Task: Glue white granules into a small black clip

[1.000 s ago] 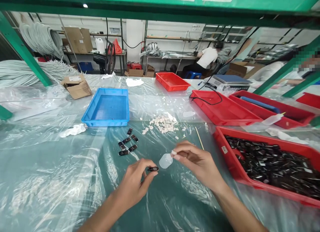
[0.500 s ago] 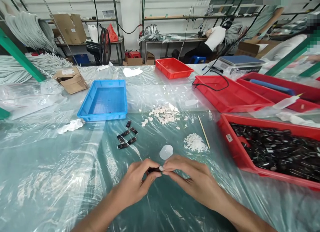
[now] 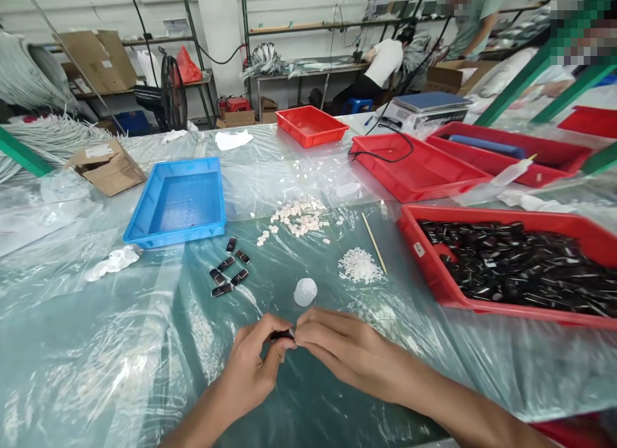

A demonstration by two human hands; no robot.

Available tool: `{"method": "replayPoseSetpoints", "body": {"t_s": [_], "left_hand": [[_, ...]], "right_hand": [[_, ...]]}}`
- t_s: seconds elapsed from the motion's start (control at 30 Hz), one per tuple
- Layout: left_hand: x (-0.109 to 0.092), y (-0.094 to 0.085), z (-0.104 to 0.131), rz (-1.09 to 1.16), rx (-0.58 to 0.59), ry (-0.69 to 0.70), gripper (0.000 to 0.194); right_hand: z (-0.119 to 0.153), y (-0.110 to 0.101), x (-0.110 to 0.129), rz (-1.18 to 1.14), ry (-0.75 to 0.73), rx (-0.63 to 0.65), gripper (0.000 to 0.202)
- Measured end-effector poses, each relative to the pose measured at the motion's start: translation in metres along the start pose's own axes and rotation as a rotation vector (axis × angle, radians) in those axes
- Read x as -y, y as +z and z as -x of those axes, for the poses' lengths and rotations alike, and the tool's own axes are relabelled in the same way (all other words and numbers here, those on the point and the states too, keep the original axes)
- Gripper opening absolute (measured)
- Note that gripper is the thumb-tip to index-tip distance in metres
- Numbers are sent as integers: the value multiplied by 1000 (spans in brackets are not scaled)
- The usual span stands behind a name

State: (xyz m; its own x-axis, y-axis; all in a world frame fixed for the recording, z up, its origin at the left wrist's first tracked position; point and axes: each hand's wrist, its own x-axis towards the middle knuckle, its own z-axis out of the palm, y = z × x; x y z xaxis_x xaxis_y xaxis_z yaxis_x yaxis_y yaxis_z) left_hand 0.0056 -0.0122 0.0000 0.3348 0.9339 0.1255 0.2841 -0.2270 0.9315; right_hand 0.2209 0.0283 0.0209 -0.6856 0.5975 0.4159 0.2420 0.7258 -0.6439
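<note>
Left hand (image 3: pixel 255 364) and right hand (image 3: pixel 337 351) met low at the centre of the table (image 3: pixel 96 345), which was covered in clear plastic sheeting. Left thumb and fingers were clamped on a small black part (image 3: pixel 282 335); only a sliver of it showed between the fingertips. Right fingertips were pinched together against the same part, touching it at its right end. Whether a white piece sat between them could not be told.

Just beyond the hands stood a small translucent cup (image 3: pixel 305 292). To its right lay a pile of tiny white pieces (image 3: pixel 357 266), with a thin wooden stick (image 3: pixel 374 242) beside it. Farther back was a looser scatter of pale pieces (image 3: pixel 299 218).

Left of the cup, five finished black parts (image 3: pixel 227 268) lay in a loose group on the sheeting. Behind them sat a blue tray (image 3: pixel 144 226). At the right, a red tray (image 3: pixel 409 242) held a mass of black parts. Other red trays stood behind it, and a white crumpled rag (image 3: pixel 113 263) lay at the left.
</note>
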Motion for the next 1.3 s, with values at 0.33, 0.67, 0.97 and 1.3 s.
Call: {"method": "replayPoseSetpoints", "body": {"t_s": [0.33,0.67,0.97,1.3], "left_hand": [[4,-16,-4,-144,56,-175,25],[19,-10,-5,-131,-91,-288,17],[15,-7,-5,-67,-56,-322,23],[10,-5,-4,-215,-136,-320,33]], "right_hand": [[-9,-86,-106,257,419,-293,21],[0,-77,-152,550,577,128,22],[1,-77,-143,603,569,145,25],[-4,-79,-150,451,449,-4,13]]}}
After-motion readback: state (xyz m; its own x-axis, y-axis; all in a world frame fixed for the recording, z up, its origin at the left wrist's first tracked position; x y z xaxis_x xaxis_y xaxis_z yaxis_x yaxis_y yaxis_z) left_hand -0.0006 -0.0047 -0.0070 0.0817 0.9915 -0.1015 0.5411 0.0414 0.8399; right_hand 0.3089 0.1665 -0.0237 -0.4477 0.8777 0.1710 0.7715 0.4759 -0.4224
